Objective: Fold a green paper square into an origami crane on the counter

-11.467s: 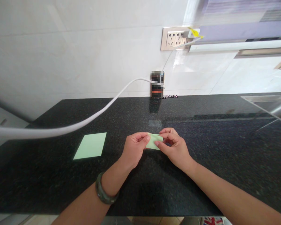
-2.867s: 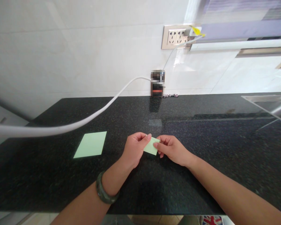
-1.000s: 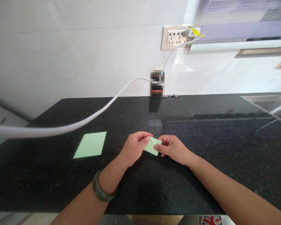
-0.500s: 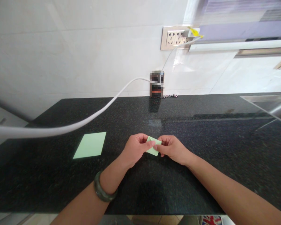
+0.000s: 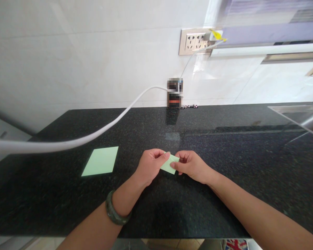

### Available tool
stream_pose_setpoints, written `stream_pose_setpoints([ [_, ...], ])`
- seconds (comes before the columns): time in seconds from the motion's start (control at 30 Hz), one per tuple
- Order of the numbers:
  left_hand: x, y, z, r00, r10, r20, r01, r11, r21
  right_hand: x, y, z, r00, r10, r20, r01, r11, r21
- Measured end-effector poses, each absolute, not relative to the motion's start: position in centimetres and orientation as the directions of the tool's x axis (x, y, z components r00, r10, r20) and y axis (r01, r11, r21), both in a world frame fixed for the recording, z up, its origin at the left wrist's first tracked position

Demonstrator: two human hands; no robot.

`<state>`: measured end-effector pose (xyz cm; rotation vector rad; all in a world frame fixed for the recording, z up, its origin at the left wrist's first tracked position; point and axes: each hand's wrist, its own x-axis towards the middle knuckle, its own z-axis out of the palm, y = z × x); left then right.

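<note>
A small folded piece of pale green paper (image 5: 169, 167) is held between both hands above the dark countertop. My left hand (image 5: 152, 165) pinches its left side, thumb on top. On the right side, my right hand (image 5: 188, 163) grips the same paper between thumb and curled fingers. A flat green sheet (image 5: 101, 161) lies on the counter to the left of my hands, touched by neither.
The black speckled countertop (image 5: 67, 194) meets a tiled wall. A phone-like device (image 5: 175, 93) leans there, with a white cable (image 5: 104, 130) running left across the view. A metal sink (image 5: 306, 116) is at the right, wall sockets (image 5: 195, 41) above.
My left thumb has shifted slightly up and left over the folded paper, and more of the paper's lower left part shows. My right hand has hardly moved.
</note>
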<state>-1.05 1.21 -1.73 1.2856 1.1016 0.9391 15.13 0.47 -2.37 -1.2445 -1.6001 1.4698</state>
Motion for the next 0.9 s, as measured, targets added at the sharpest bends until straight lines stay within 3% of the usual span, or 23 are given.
stream_pose_setpoints([
  [0.17,-0.99,1.2,-1.87,0.219,0.971,-0.094,0.052,0.085,0.995,14.98,0.37,-2.49,-0.366,0.918,-0.155,0.198,-0.086,-0.976],
  [0.37,-1.17,1.15,-1.43,0.311,0.939,-0.147,0.029,0.145,0.989,15.02,0.45,-2.6,-0.369,0.914,-0.168,0.146,-0.122,-0.982],
  [0.53,-1.23,1.12,-1.31,0.256,0.959,-0.125,0.082,0.107,0.991,14.85,0.33,-2.29,-0.389,0.904,-0.178,0.133,-0.135,-0.982],
  [0.9,-0.86,0.92,-1.27,0.221,0.967,-0.128,-0.019,0.136,0.991,14.72,0.34,-1.78,-0.411,0.904,-0.117,0.096,-0.085,-0.992],
])
